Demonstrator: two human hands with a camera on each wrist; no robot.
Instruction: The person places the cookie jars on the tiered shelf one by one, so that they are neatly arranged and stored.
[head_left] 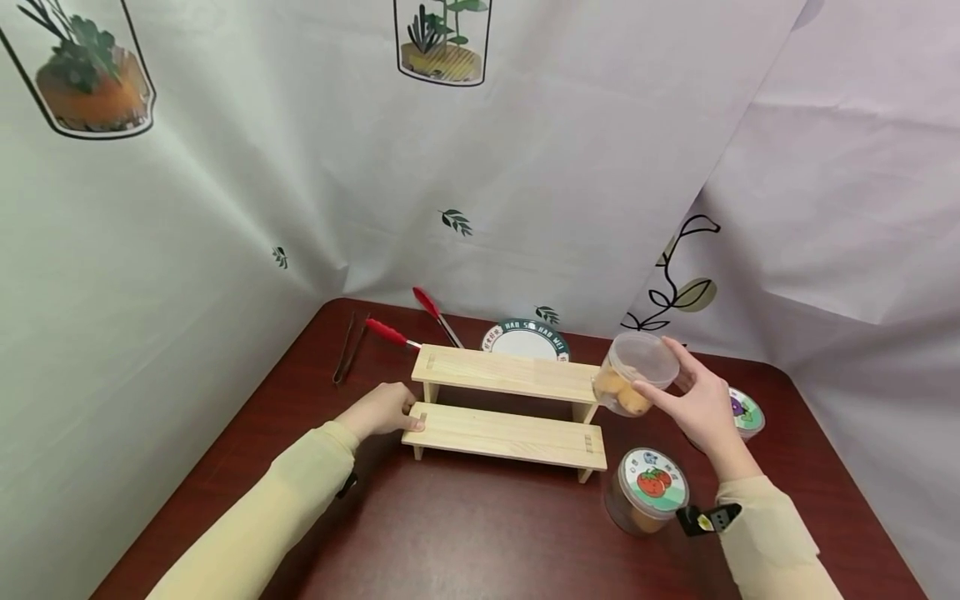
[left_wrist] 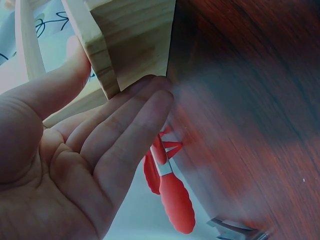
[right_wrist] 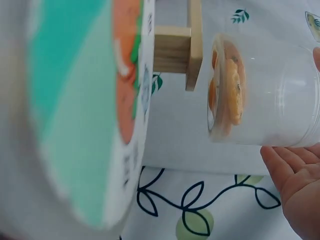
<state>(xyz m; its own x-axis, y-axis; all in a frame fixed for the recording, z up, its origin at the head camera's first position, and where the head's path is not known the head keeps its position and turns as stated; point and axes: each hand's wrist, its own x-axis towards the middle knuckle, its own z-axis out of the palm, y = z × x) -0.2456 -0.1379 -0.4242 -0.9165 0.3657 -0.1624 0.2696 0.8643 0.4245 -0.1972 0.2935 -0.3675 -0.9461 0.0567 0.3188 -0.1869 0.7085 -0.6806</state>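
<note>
My left hand [head_left: 382, 410] holds the left end of the lower tier [head_left: 502, 435] of a light wooden two-step stand. Its thumb lies on top of the board; in the left wrist view the fingers [left_wrist: 135, 127] reach along the board's other side. To the right, my right hand [head_left: 701, 408] grips a clear round jar [head_left: 643, 354] by its upper part, thumb on one side and fingers on the other. The jar is tilted beside the right end of the upper tier [head_left: 510, 373]. Round cookies [right_wrist: 234, 92] sit at the jar's bottom.
A lidded jar [head_left: 651, 479] with a red-fruit label stands below my right hand. Another lidded jar [head_left: 746, 411] is partly hidden behind that wrist. Behind the stand lie red-tipped tongs [head_left: 386, 333] and a green-rimmed plate [head_left: 491, 340]. Metal tongs [head_left: 347, 354] lie at left.
</note>
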